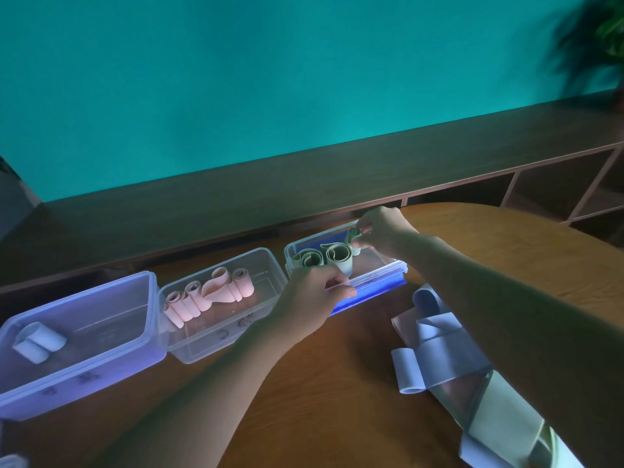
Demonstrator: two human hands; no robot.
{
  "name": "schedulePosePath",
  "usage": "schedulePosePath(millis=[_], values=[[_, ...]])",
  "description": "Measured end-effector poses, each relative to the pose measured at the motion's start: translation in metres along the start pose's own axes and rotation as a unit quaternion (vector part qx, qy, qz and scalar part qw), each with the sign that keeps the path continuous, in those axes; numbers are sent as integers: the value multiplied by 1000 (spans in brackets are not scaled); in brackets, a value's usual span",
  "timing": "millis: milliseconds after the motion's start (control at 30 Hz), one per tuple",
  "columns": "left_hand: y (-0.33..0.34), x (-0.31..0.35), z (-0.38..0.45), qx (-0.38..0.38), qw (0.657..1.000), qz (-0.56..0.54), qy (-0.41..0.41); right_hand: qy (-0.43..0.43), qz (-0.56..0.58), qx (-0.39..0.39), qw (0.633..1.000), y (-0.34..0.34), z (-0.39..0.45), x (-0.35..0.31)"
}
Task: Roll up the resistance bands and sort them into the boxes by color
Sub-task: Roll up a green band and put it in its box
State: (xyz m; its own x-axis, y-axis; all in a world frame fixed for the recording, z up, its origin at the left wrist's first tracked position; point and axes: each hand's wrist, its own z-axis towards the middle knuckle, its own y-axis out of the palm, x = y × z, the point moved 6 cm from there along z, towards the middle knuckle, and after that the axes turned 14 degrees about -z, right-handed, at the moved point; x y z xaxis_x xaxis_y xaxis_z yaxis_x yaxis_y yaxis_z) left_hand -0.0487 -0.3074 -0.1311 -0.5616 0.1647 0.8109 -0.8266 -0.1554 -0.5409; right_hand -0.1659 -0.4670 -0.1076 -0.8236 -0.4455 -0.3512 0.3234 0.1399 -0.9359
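No writing can be read anywhere. Dark marks stand on the near wall of the middle clear box [216, 336] and of the purple-tinted box [67, 390] at its nine o'clock, but they are too blurred to make out as letters or numbers

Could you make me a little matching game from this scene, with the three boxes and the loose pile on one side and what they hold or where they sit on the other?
Column one:
1. left box
2. middle box
3. right box
4. unrolled bands

Column two:
A. several pink rolls
B. lying loose on the table, near the right forearm
C. one pale blue roll
D. green rolls, with the right hand lowering another in while the left hand holds the rim

Pairs: 1-C, 2-A, 3-D, 4-B
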Motion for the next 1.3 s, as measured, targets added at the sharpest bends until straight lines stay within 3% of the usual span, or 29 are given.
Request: schedulePosePath(millis=[667, 933, 1067, 1300], values=[[-5, 9, -7, 16, 1000, 17, 0, 19, 8, 23, 1000, -17, -17, 7], [-18, 29, -25, 90, 992, 69, 51, 27, 66, 121, 990, -45, -85, 8], [-15, 52, -49, 132, 983, 87, 89, 40, 85, 129, 987, -44, -128, 14], [19, 74, -104, 102, 989, 72, 80, 47, 105, 137, 984, -30, -217, 30]])
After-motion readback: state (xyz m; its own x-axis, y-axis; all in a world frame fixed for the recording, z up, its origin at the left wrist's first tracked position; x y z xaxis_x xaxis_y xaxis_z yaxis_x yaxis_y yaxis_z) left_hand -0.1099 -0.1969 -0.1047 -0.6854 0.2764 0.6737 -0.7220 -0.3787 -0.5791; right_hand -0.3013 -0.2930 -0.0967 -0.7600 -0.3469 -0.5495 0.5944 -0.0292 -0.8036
